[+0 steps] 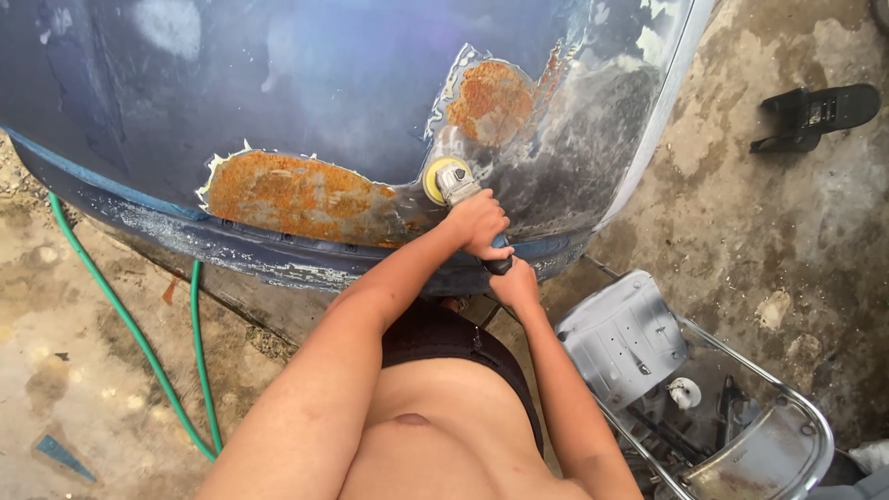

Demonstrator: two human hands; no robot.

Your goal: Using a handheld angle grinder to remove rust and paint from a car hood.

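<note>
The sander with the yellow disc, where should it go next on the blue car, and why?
Probably a small slide left onto the big rust patch. The sander, held by the left hand and right hand, sits at the patch's right edge; metal to its right looks already ground grey, while the patch is orange.

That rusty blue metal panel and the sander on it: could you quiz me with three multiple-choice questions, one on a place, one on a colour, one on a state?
1. Where does the yellow round sanding disc sit?
A. between the two orange rust patches
B. on the concrete floor
C. on the grey metal chair

2. What colour is the thin hose on the ground?
A. red
B. green
C. black

3. How is the small hand-held sander held?
A. left hand only
B. lying unheld
C. both hands

Answers: 1 A, the disc meets the dark blue car body panel between the patches. 2 B, it runs green over the concrete. 3 C, left hand in front, right hand behind it.
</note>
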